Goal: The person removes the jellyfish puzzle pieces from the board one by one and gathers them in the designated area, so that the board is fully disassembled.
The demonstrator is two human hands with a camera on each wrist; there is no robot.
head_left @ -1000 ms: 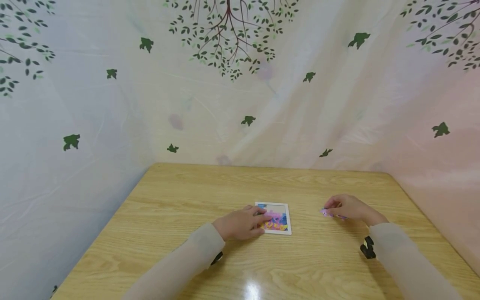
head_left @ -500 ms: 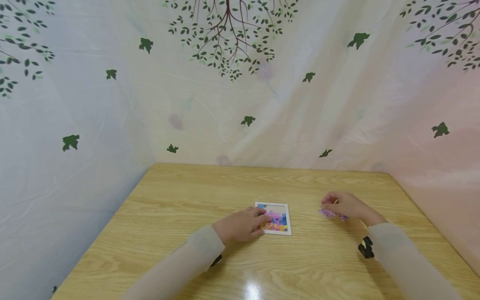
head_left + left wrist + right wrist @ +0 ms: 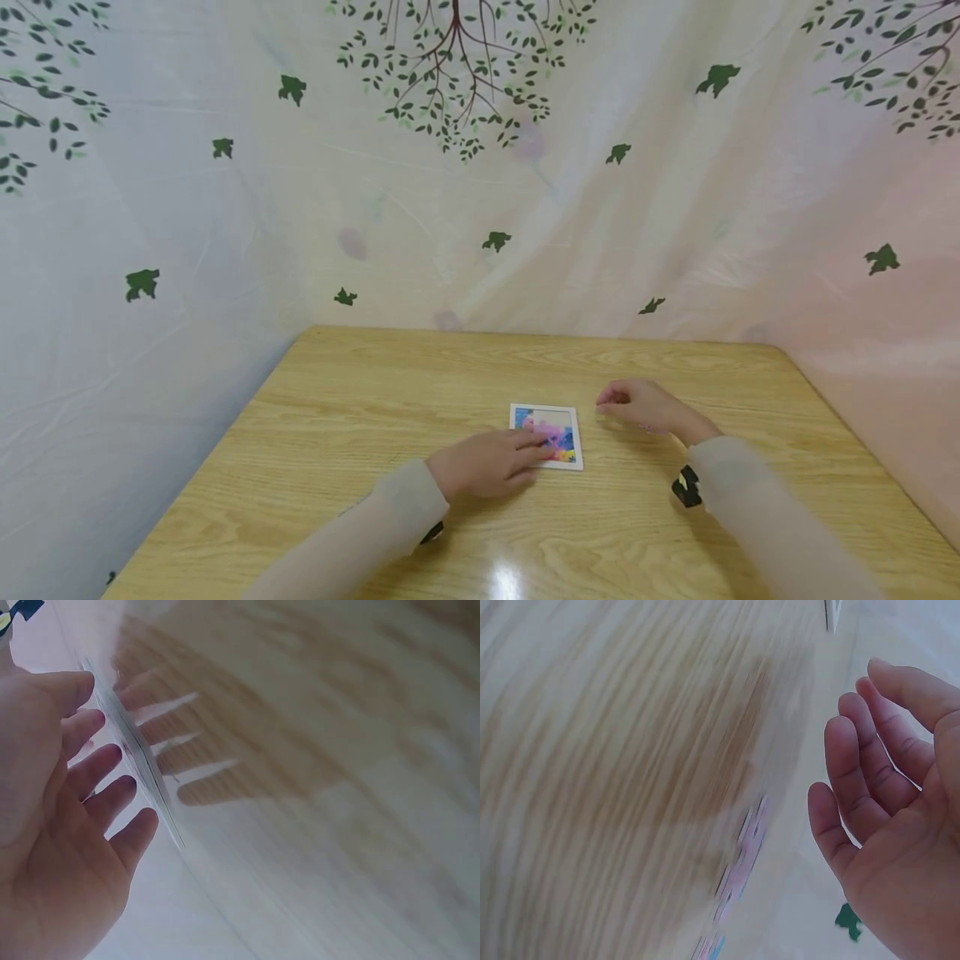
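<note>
Jigsaw puzzle point(image 3: 557, 428), partly assembled and bordered by a white frame point(image 3: 577, 442), shown flat on a counter point(image 3: 360, 400) of yellowish wood grain. Bright light is reflected at the counter's near edge. The working space is enclosed at the back and on both sides by a pale, lightly creased curtain point(image 3: 405, 217), tinted bluish at left and pinkish at right. It is printed with leafy branches point(image 3: 457, 67) along the top and, lower down, with scattered green bird shapes point(image 3: 496, 242).

Of the two hands, the left hand point(image 3: 483, 465) is laid over the lower left part of the puzzle, its fingers extended and slightly spread; nothing is gripped by it. Pink, blue and yellow printed areas are left uncovered beside the fingers, and a pale backing is exposed toward the upper right within the frame.

The right hand point(image 3: 651, 408) is held to the right of the puzzle, just beside the frame but apart from it. Its fingers are bent, with thumb and index fingertips brought close together; whether a piece is held between them cannot be told. Loose pink-purple pieces point(image 3: 742, 859) are seen on the counter near this hand, mostly hidden by it in the head view. Both forearms are covered by pale sleeves point(image 3: 780, 517), and a black device point(image 3: 686, 487) is worn at the right wrist.
</note>
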